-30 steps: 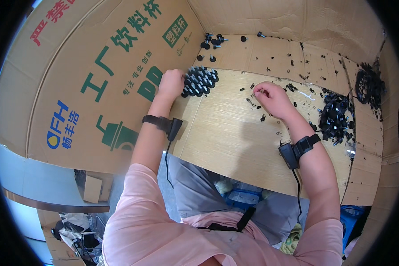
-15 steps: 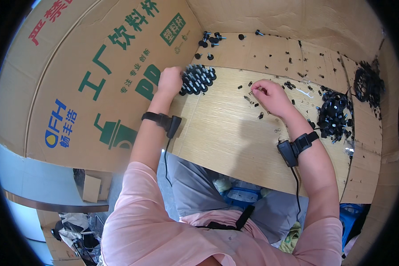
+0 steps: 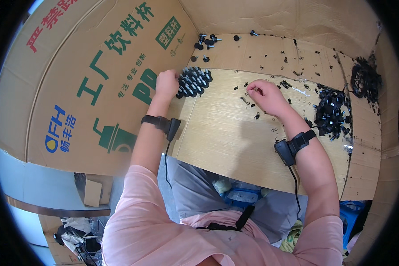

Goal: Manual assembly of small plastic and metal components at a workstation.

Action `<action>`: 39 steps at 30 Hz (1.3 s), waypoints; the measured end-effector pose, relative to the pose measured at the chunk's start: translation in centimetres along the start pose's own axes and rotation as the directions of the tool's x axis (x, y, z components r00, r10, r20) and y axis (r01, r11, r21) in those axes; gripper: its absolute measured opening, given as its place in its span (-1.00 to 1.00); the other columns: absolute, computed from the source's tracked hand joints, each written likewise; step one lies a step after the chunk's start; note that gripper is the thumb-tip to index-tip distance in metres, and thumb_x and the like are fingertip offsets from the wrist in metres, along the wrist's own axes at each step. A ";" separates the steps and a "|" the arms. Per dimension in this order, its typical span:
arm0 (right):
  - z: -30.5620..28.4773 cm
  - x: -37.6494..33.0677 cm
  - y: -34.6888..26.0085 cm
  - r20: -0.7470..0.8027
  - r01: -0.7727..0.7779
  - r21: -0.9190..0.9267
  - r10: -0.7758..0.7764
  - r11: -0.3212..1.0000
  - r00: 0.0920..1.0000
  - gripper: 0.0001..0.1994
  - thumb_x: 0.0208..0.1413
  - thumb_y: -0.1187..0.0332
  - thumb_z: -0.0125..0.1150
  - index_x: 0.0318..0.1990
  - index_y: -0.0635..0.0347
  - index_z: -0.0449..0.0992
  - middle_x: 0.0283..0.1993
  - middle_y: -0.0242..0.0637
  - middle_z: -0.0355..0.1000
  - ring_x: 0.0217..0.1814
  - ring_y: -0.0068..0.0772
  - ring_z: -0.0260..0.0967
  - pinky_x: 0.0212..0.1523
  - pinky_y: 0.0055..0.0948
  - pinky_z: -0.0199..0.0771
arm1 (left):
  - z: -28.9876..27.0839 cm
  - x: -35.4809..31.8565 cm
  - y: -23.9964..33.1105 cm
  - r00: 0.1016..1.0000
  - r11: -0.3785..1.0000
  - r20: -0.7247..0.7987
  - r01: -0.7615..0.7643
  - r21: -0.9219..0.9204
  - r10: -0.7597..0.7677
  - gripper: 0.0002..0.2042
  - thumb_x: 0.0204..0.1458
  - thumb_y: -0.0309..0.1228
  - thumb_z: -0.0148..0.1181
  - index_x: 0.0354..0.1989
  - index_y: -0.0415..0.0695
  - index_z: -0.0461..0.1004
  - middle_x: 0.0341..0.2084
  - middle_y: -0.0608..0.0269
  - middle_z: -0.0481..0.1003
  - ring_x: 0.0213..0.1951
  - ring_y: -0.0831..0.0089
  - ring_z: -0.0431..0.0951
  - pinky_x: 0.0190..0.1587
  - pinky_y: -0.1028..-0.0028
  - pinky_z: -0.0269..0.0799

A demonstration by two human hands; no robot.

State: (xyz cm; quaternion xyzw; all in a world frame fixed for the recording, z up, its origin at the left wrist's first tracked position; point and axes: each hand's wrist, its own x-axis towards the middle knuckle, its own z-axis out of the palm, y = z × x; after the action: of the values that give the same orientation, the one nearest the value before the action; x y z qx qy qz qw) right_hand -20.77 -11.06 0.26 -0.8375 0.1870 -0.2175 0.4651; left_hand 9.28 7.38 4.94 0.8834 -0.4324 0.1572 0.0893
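Observation:
A tight cluster of black-headed screws [image 3: 193, 83], their silver shanks pointing up, stands at the back left of the wood-grained board. Beside its left edge is my left hand [image 3: 166, 84], fingers curled closed; what they hold, if anything, is hidden. My right hand [image 3: 267, 95] rests low over the middle right of the board, thumb and fingertips pinched together. I cannot make out anything between them. Around those fingertips lie small loose black pieces [image 3: 244, 98], and a pale open-ended wrench [image 3: 301, 92] lies beyond that hand.
A heap of black-headed screws [image 3: 331, 114] lies on the right, with a tangle of black loops [image 3: 365, 80] behind it. More screws [image 3: 208, 42] lie at the back left. Cardboard walls [image 3: 115, 84] enclose the left, back and right. Small rings [image 3: 274, 130] are scattered about.
The whole view has shifted slightly. Both hands stay at nearly the same places, my left still by the screw cluster and my right still near the small black pieces.

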 end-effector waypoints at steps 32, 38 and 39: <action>0.3 -0.1 0.2 -0.015 0.010 -0.008 -0.010 1.000 1.000 -0.84 0.10 0.36 0.16 -0.23 0.22 0.55 -0.40 -0.24 0.48 -0.42 -0.44 0.37 -0.34 -0.46 0.38 | -0.5 0.0 0.1 0.967 0.981 0.219 -0.159 0.109 0.132 -0.78 -0.11 -0.62 0.10 -0.27 -0.14 0.58 -0.34 -0.06 0.55 -0.16 0.03 0.55 -0.08 0.19 0.47; 0.6 -0.1 0.5 -0.033 0.037 -0.001 -0.037 0.999 0.999 -0.86 0.10 0.38 0.17 -0.23 0.24 0.54 -0.38 -0.23 0.48 -0.45 -0.45 0.36 -0.34 -0.47 0.38 | -1.6 -0.9 0.5 0.984 0.993 0.145 -0.093 -0.075 0.103 -0.71 -0.13 -0.67 0.09 -0.18 -0.16 0.50 -0.30 -0.14 0.53 -0.16 -0.07 0.51 -0.08 0.14 0.44; 0.6 -0.2 0.5 -0.048 0.072 -0.010 -0.072 0.997 0.996 -0.86 0.10 0.38 0.17 -0.23 0.24 0.54 -0.38 -0.23 0.48 -0.45 -0.45 0.36 -0.34 -0.47 0.38 | -2.0 -1.2 0.8 0.988 0.991 0.111 -0.103 -0.082 0.112 -0.71 -0.13 -0.67 0.09 -0.18 -0.16 0.50 -0.30 -0.14 0.53 -0.16 -0.07 0.51 -0.08 0.14 0.44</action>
State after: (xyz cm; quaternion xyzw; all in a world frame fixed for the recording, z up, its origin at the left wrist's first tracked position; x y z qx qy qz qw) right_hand -20.66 -10.82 -0.43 -0.8400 0.1689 -0.2535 0.4490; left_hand 7.58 8.34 6.39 0.8622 -0.4896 0.0940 0.0892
